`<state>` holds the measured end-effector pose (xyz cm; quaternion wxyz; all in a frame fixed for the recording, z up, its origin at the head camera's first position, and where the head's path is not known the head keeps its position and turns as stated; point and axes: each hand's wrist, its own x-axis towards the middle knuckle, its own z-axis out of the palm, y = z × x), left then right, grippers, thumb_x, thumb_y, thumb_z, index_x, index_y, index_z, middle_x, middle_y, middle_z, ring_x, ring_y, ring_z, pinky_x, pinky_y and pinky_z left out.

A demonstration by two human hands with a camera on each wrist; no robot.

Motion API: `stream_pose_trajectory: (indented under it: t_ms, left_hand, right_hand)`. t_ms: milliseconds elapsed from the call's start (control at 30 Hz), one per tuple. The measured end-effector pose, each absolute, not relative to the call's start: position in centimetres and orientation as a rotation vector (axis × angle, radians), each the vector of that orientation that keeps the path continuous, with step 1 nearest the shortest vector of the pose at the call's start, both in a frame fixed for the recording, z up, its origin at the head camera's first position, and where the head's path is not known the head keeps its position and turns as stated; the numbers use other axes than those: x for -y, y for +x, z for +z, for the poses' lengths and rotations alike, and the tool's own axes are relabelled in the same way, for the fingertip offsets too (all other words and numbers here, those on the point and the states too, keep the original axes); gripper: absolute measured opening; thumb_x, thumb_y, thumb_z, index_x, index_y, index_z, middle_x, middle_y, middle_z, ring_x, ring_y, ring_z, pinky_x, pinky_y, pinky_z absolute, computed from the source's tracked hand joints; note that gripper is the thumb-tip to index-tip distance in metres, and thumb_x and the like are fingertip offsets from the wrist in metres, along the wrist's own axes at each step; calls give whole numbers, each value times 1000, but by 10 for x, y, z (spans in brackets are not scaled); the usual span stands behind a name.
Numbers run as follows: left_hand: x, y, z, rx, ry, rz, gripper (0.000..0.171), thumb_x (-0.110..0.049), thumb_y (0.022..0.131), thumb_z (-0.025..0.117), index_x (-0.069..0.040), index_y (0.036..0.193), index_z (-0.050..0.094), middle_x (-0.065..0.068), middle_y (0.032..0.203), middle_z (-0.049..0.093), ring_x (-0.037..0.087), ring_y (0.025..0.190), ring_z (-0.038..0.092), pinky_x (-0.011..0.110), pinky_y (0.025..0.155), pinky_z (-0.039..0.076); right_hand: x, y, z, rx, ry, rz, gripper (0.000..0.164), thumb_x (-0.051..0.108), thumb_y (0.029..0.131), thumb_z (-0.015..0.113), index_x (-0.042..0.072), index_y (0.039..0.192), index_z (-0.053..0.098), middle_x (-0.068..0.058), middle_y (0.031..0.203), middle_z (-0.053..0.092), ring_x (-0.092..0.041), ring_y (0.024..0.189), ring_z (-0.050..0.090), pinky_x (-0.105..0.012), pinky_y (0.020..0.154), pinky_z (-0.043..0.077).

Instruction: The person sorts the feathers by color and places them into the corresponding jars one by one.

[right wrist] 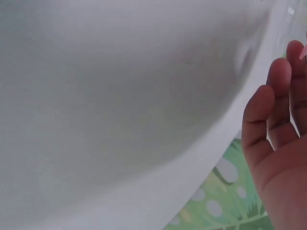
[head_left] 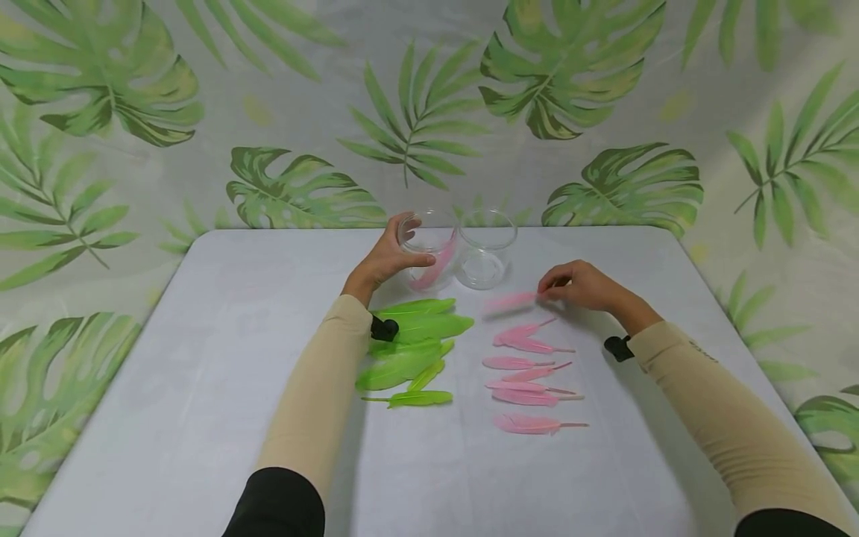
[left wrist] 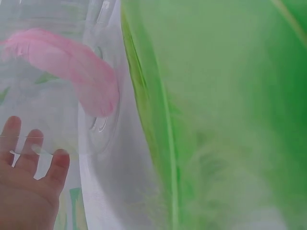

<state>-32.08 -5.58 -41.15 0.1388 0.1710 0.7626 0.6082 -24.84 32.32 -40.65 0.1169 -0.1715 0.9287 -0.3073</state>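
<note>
Clock positions are read from the head view, with twelve at the far edge of the bench (head_left: 174,447).

Left hand (head_left: 389,257): grip curled round the left jar (head_left: 429,244) from nine o'clock, thumb on the near side. The jar is clear and holds a single pink feather (head_left: 436,268), slanting from one o'clock down to seven. Whether the jar's base bears on the bench cannot be told.

Right hand (head_left: 584,287): grip pinching the end of a second pink feather, the held feather (head_left: 508,302), its plume pointing to nine o'clock. It lies between four and five o'clock from the right jar (head_left: 479,274). In the right wrist view only a scrap of pink shows beside the fingertips (right wrist: 296,48).

The right jar, also clear, stands upright at three o'clock from the left jar. Their sides appear to meet; contact is not confirmed.

Green feathers (head_left: 423,328) lie overlapped at six o'clock from the left jar, with one (head_left: 423,398) apart at the near end. Loose pink feathers (head_left: 526,398) form a column at three to four o'clock from the green group, most quills toward three. A leaf-print cloth (head_left: 429,89) hangs beyond the bench at twelve.
</note>
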Motion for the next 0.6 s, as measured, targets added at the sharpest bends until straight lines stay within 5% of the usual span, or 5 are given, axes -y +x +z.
stream_pose_trajectory:
  t_ms: [600]
  left_hand:
    - [54,-323,-413,-2144,522,1753,107,-18,82,78,-25,160,5,4,164,23,30,153,19,54,119,31]
  right_hand:
    - [-317,-250,-394,-2648,-455,-1191,29,26,97,65,3,113,71,-10,113,70,-3,95,63,-20,84,52]
